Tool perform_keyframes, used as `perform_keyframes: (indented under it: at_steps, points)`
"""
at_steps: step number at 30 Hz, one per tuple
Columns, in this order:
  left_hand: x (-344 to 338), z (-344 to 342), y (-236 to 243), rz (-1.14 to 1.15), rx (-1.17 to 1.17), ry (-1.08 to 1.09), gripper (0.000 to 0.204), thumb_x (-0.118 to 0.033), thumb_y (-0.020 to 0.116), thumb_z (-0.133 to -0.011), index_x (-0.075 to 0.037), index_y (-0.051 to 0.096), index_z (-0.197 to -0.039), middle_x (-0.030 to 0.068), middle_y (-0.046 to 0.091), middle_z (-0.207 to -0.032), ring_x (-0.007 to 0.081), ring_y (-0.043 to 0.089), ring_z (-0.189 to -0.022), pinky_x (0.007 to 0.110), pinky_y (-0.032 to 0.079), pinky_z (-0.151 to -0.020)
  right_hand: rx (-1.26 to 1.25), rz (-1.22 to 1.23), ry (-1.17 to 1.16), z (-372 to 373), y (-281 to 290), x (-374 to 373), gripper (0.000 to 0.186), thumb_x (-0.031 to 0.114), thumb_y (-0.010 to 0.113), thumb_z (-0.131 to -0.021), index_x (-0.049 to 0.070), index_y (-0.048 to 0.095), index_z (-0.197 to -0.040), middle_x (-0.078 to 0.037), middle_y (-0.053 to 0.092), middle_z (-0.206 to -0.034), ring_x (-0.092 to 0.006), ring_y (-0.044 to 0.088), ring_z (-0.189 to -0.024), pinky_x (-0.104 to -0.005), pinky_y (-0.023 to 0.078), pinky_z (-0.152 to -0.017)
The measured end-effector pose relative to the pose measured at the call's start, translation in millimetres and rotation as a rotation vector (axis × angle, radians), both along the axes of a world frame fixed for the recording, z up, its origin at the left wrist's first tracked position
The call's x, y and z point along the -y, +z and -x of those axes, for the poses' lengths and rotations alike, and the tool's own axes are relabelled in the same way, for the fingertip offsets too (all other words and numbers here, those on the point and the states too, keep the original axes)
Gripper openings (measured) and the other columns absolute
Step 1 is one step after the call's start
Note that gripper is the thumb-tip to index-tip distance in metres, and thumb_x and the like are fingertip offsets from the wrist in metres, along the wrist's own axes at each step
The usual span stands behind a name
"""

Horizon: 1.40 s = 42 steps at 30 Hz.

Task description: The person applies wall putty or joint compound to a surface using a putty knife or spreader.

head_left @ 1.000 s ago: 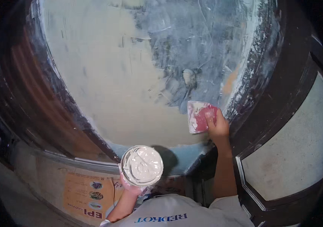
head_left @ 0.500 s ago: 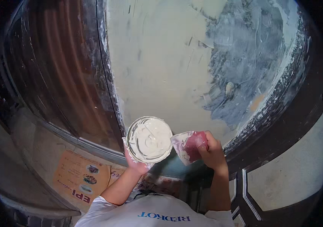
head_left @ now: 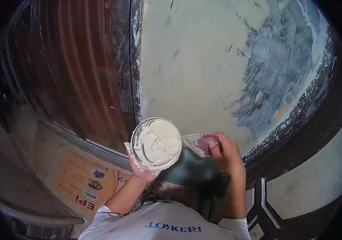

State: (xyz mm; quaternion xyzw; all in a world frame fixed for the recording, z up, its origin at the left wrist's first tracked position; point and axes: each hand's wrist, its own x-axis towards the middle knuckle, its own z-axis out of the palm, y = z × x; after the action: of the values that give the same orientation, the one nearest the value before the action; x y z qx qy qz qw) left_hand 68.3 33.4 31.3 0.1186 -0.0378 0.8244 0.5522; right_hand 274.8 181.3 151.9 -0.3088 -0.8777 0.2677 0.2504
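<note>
A round container of creamy white paste (head_left: 157, 142) rests in my left hand (head_left: 139, 164), which is smeared with white and closed around its side and underside. My right hand (head_left: 225, 152) grips a red, flat scraper (head_left: 205, 144) coated with paste, its thin edge at the container's right rim. Beyond them is a pale panel (head_left: 187, 60) with a smooth cream layer over much of it and patchy blue-grey streaks (head_left: 279, 64) toward the right.
Dark brown wooden boards (head_left: 71, 68) stand left of the panel. At lower right is a dark frame with light inset panels (head_left: 303, 176). A printed orange sheet (head_left: 75, 180) lies at lower left, near a grey ledge (head_left: 39, 212).
My right hand has brought the scraper off the panel, leftward to the container's rim. My left hand has raised the container. The view has swung left, so more brown wood shows.
</note>
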Motion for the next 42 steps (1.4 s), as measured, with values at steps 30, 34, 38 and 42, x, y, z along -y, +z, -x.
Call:
perform_keyframes:
  at_steps: [30, 34, 38, 42]
  points:
    - [-10.7, -6.1, 2.6, -0.166, -0.031, 0.201, 0.088, -0.078, 0.024, -0.088, -0.019, 0.025, -0.154, 0.0052, 0.025, -0.159, 0.0306, 0.03, -0.144, 0.05, 0.028, -0.117, -0.082, -0.55, 0.205, 25.6, 4.7, 28.1, 0.044, 0.006, 0.08, -0.056, 0.01, 0.067, -0.098, -0.008, 0.066, -0.105, -0.0313, 0.06, -0.102, -0.0411, 0.052, -0.088]
    - [-12.8, -19.1, 15.8, 0.113, -0.237, 0.317, 0.092, -0.081, 0.024, -0.088, -0.018, 0.023, -0.155, 0.0063, 0.024, -0.16, 0.0312, 0.029, -0.144, 0.05, 0.026, -0.118, -0.069, -0.555, 0.183, 18.0, 3.0, 25.7, 0.044, 0.006, 0.08, -0.056, 0.01, 0.067, -0.098, -0.008, 0.066, -0.105, -0.0322, 0.06, -0.104, -0.0417, 0.052, -0.088]
    - [-15.1, -29.4, 17.3, 0.166, -0.191, 0.287, 0.091, -0.08, 0.026, -0.087, -0.018, 0.025, -0.154, 0.0097, 0.027, -0.159, 0.0328, 0.031, -0.143, 0.052, 0.028, -0.116, -0.095, -0.559, 0.18, 10.8, 5.3, 24.0, 0.041, 0.007, 0.08, -0.058, 0.01, 0.067, -0.097, -0.008, 0.066, -0.105, -0.0322, 0.06, -0.105, -0.0414, 0.051, -0.089]
    - [-17.8, -37.1, 15.1, 0.132, -0.176, 0.188, 0.09, -0.08, 0.026, -0.087, -0.018, 0.027, -0.154, 0.0097, 0.028, -0.158, 0.0343, 0.032, -0.142, 0.055, 0.029, -0.115, -0.131, -0.561, 0.163, 1.9, 1.6, 18.2, 0.038, 0.008, 0.08, -0.061, 0.011, 0.068, -0.097, -0.007, 0.067, -0.105, -0.0315, 0.061, -0.104, -0.0414, 0.051, -0.091]
